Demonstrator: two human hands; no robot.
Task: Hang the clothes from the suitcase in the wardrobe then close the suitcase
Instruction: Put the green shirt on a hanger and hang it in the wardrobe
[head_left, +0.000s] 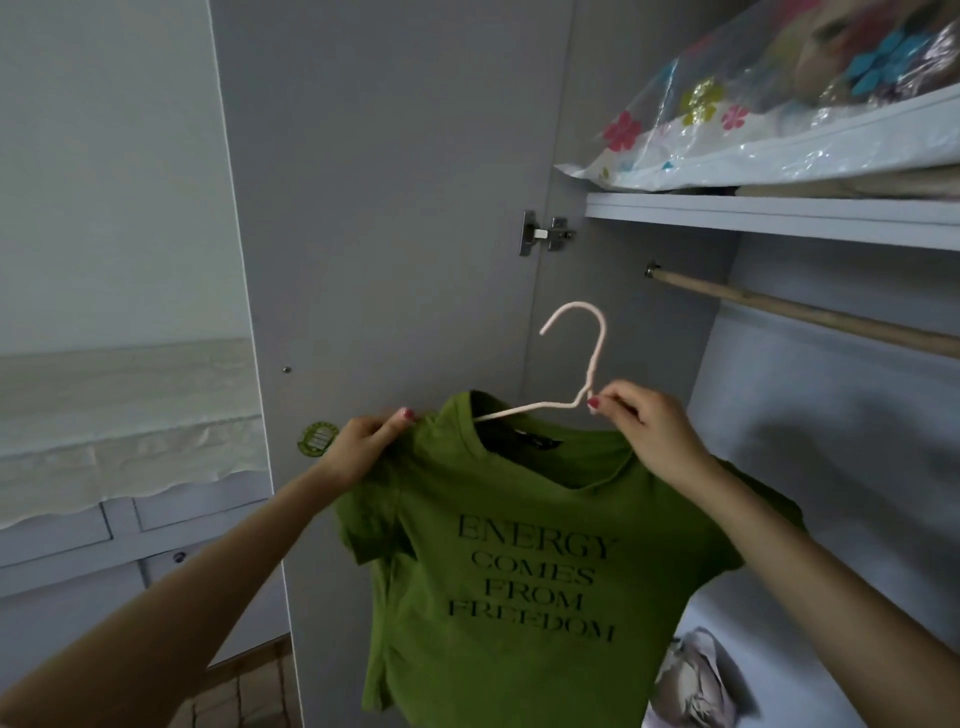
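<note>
Here, green T-shirt (519, 545) on pink hanger (582, 364) in both hands, left (363, 447), right (649, 426).

Green tee (519, 545) w/ dark lettering; pale pink hanger (582, 358); flower-print clear bag (727, 119); grey wardrobe door (389, 182)

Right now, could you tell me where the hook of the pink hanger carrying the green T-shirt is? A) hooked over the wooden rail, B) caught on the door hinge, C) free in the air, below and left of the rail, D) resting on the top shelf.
C: the pink hanger has its hook in open air, touching nothing, with the wooden rail up to its right, while the right hand pinches its neck above the green T-shirt.
</note>
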